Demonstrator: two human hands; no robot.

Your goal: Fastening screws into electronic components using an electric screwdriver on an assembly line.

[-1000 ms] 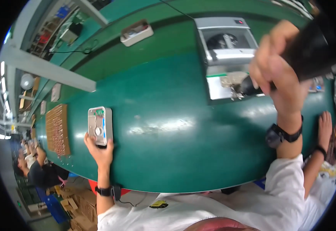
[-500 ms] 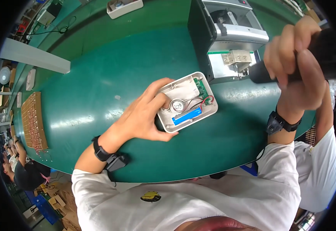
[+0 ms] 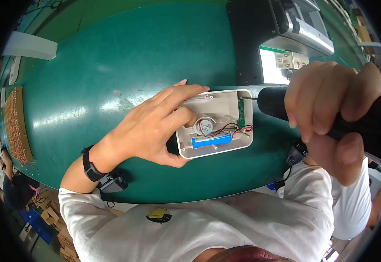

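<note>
My left hand (image 3: 155, 124) grips a white plastic housing (image 3: 218, 105) by its left end, thumb at the near side and fingers over the far rim and inside. In the housing lie a blue cylindrical battery (image 3: 212, 139), a small round motor (image 3: 204, 127) and red and black wires. A narrow green circuit board (image 3: 241, 114) runs along its right end. My right hand (image 3: 330, 98) is wrapped round a black electric screwdriver (image 3: 272, 103), held nearly level. Its thin bit reaches the housing's far right corner; whether a screw sits there is too small to tell.
A black and silver machine (image 3: 253, 43) stands beyond the housing, at the right. On the left of the green table (image 3: 133, 56) lies a brown board with wires (image 3: 18, 126). Another person's white sleeve (image 3: 351, 205) is close by at the right.
The screwdriver has come down and left, its bit now at the housing's far right corner. My left hand has turned the housing clockwise, to nearly square. The view has shifted.
</note>
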